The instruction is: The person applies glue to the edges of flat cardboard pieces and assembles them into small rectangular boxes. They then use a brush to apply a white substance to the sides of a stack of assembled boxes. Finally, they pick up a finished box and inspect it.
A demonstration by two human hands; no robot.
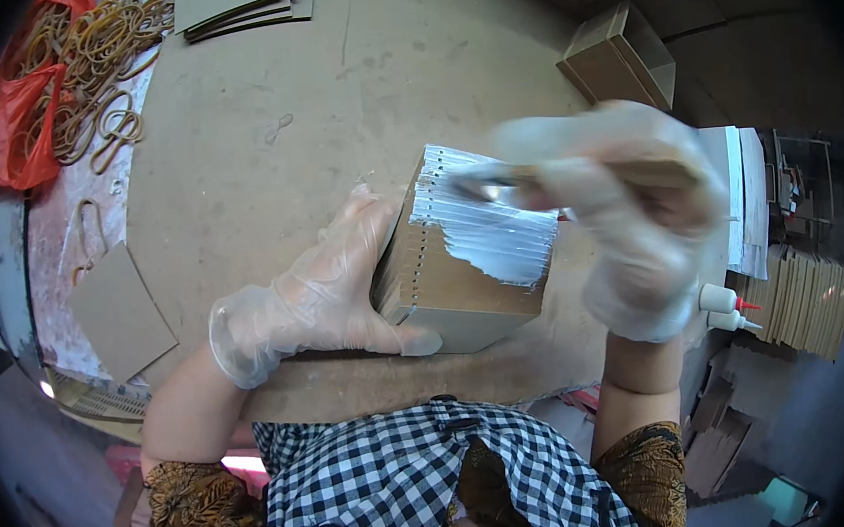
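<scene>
Checked apron (361, 480) fabric lies closest. Beyond it, a brown cardboard box (449, 283) sits on the counter (265, 187), white coating (501, 247) streaked over part of its upper face. The gloved left hand (329, 290), spread wide, holds the box's left end between thumb and fingers; the gloved right hand (638, 204), motion-blurred, is closed around what looks like a brush (480, 185). For an even coat, I'd brace the box firmly, draw thin strokes toward the bare brown near-left corner, and keep the left fingertips off the wet area.
</scene>
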